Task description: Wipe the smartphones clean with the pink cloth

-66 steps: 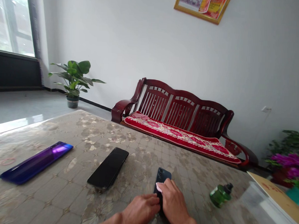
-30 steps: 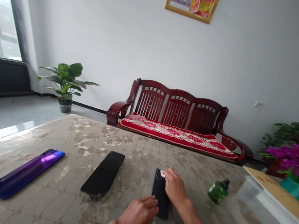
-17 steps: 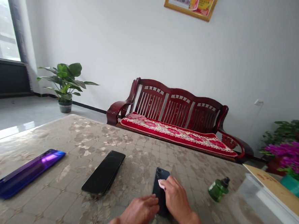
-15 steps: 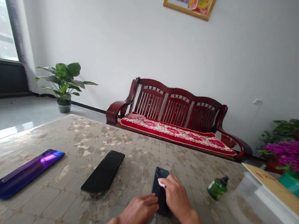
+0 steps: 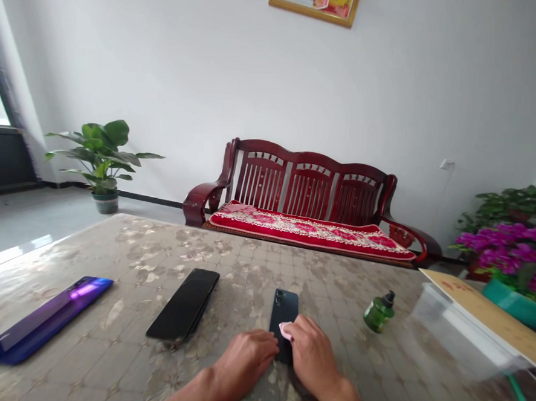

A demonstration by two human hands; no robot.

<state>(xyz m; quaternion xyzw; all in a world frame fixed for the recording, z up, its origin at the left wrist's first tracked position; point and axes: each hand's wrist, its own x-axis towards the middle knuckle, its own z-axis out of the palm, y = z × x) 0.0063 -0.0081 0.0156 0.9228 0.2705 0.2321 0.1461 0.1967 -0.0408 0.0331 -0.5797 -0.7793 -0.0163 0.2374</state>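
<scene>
A dark phone [image 5: 283, 310] lies camera side up on the patterned table [image 5: 254, 272]. My left hand [image 5: 244, 362] rests curled against the phone's near left edge and steadies it. My right hand [image 5: 310, 354] is closed on a small pink wipe [image 5: 284, 331] and presses it onto the phone's back. To the left lie a black phone [image 5: 183, 304], face down or dark, and further off a purple phone [image 5: 43, 320]. A small green bottle [image 5: 378, 312] with a black top stands to the right of my hands.
A clear plastic box [image 5: 459, 333] with a tan board [image 5: 488, 314] on it sits at the table's right edge, beside a teal pot of purple flowers [image 5: 514, 258]. Behind the table stand a red wooden bench [image 5: 308, 209] and a potted plant [image 5: 100, 157].
My right hand slid the pink wipe from the phone's far end back toward me along its back. My left hand stayed at the near edge. The head view swung right.
</scene>
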